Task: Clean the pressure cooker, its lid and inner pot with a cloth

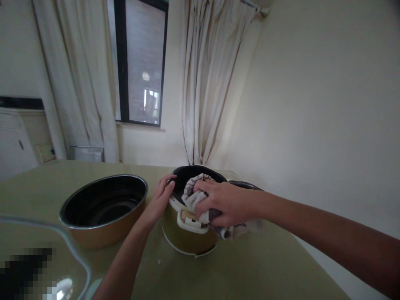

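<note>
Looking through the head camera from afar, I see a round, gold-sided cooker pot [187,239] with a dark interior and a white handle [193,225], standing on a pale green table [175,277], between the two hands. What seems to be in hand is wiping near its rim. To do that well, I would keep the patterned cloth [190,196] bunched under the fingertips, press evenly along the inner wall, gather in the loose end that hangs outside the front, and brace the pot from the opposite side. The right hand [226,202] reaches in from the right with the forearm nearly level, its back facing up and its fingers curled firmly around the cloth, partly inside the opening. The left hand [160,196] comes up from below, forearm slanting, fingers loosely extended, with thumb and fingertips at the left rim; I cannot tell whether it pinches the rim or only steadies it. Well left sits a wide, black-lined bowl [98,238]; another dark-rimmed vessel [245,184] shows partly behind the right wrist.
</note>
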The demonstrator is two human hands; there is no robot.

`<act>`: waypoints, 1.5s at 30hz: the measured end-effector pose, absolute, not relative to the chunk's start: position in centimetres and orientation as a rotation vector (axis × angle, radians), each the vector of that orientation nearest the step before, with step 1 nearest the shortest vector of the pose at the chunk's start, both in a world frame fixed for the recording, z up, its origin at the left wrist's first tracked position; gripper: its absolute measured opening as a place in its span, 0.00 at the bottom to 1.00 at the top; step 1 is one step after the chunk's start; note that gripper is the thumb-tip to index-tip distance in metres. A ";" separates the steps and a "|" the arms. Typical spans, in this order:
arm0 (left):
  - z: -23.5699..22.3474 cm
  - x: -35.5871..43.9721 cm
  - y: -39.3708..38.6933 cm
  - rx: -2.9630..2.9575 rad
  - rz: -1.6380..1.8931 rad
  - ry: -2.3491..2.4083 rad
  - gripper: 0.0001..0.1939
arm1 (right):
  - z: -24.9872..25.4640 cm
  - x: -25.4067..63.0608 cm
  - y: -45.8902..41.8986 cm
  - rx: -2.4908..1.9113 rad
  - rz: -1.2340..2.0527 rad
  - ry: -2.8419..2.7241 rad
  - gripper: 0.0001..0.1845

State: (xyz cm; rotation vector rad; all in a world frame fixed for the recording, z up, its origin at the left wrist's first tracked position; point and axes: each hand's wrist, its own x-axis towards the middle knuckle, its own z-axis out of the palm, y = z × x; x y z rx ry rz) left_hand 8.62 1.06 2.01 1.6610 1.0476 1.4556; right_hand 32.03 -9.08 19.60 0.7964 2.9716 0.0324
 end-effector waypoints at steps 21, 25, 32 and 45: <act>3.1 8.9 0.2 1.671 1.451 1.047 0.26 | 18.5 33.6 -9.9 0.835 -0.008 3.076 0.18; 2.9 8.9 0.3 1.688 1.459 1.045 0.25 | 18.8 33.1 -9.1 0.833 -0.111 3.041 0.19; 2.9 8.8 0.3 1.696 1.455 1.041 0.23 | 19.1 31.1 -7.7 0.784 -0.121 3.046 0.16; 2.8 8.3 0.1 1.682 1.467 0.951 0.21 | 19.1 27.7 -6.4 0.773 0.095 2.998 0.13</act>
